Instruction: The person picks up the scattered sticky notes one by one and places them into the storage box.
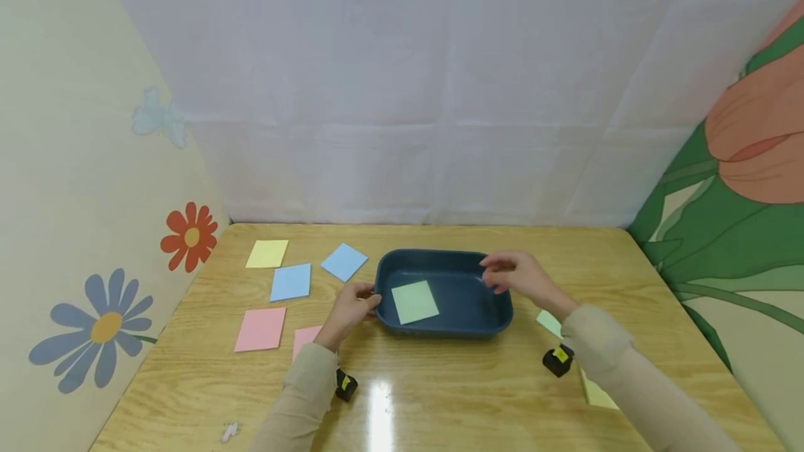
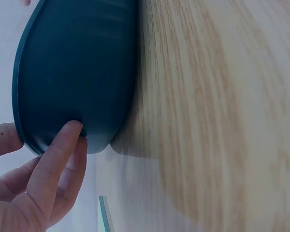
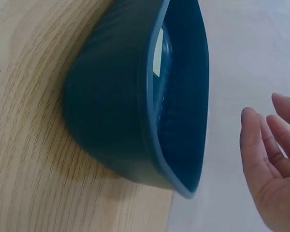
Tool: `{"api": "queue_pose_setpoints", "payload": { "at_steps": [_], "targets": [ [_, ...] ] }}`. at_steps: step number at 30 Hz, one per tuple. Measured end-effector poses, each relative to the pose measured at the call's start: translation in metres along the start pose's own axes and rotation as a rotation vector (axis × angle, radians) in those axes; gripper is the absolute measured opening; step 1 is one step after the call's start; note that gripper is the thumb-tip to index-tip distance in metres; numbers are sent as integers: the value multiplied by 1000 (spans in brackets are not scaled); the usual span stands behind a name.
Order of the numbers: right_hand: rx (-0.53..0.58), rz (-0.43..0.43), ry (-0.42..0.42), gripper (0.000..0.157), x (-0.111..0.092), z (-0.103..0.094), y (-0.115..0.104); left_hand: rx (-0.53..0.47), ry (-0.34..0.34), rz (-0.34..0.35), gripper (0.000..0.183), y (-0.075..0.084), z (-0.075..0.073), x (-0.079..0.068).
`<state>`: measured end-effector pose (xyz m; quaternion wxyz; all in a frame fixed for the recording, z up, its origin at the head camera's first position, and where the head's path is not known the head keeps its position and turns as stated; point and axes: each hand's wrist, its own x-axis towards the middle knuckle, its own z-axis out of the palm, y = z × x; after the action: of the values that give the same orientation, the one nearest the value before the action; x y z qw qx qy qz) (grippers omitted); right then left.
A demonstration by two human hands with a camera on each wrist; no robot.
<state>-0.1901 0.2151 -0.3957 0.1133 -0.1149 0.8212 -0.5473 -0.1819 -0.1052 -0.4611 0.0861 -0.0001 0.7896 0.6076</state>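
A dark blue rectangular tray (image 1: 467,305) with raised sides stands on the wooden table. Inside it, towards the left, lies a pale green sticky note pad (image 1: 415,302). My left hand (image 1: 349,314) grips the tray's left end; in the left wrist view its thumb (image 2: 5,140) and fingers (image 2: 58,159) pinch the rim and wall. Over the tray's right end hovers my right hand (image 1: 516,276). The right wrist view shows that hand (image 3: 275,164) apart from the tray (image 3: 111,106), its fingers loosely bent with nothing between them.
Left of the tray lie a yellow note (image 1: 267,254), blue notes (image 1: 291,282) (image 1: 344,261) and pink notes (image 1: 260,330) (image 1: 305,337). A green note (image 1: 549,323) and a yellow note (image 1: 597,394) lie partly under the right arm. A white cloth wall (image 1: 433,124) stands behind the table.
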Motion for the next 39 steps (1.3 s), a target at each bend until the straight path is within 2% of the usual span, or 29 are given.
{"api": "queue_pose_setpoints", "payload": {
  "at_steps": [13, 26, 39],
  "targets": [
    [49, 5, 68, 39, -19, -19, 4, -28, -12, -16, 26, 3, 1, -5],
    [13, -13, 136, 37, -39, -37, 20, -15, 8, -29, 26, -4, 1, 2],
    [-29, 28, 213, 40, -63, -64, 41, -30, 0, -20, 24, -6, -1, 0]
  ]
}}
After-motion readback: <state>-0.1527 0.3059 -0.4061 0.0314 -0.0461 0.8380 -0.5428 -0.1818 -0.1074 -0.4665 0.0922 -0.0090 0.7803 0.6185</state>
